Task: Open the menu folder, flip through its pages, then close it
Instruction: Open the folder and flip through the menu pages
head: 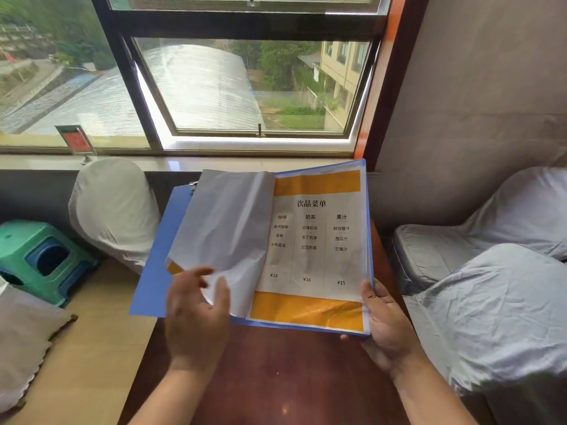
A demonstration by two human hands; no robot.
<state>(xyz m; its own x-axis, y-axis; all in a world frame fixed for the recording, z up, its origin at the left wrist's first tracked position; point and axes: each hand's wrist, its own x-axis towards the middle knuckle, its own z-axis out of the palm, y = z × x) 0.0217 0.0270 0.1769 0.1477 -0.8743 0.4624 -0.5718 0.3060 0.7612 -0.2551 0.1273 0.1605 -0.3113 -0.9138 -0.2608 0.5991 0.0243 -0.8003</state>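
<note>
The blue menu folder [153, 271] is held open above a dark red-brown table [276, 378]. Its right-hand page [316, 250] shows a drinks list with yellow bands at top and bottom. A white plastic-sleeved page [227, 222] lies turned over to the left, slightly lifted and creased. My left hand [196, 314] pinches the bottom edge of that turned page between thumb and fingers. My right hand [386, 326] grips the folder's lower right corner, thumb on the page's edge.
A window and its sill [171, 164] lie straight ahead. A chair in a white cover [113, 207] stands at the left, with green and blue stacked stools [43, 256] beside it. Grey-covered chairs [491, 302] crowd the right side. A grey cushion [24, 338] lies at lower left.
</note>
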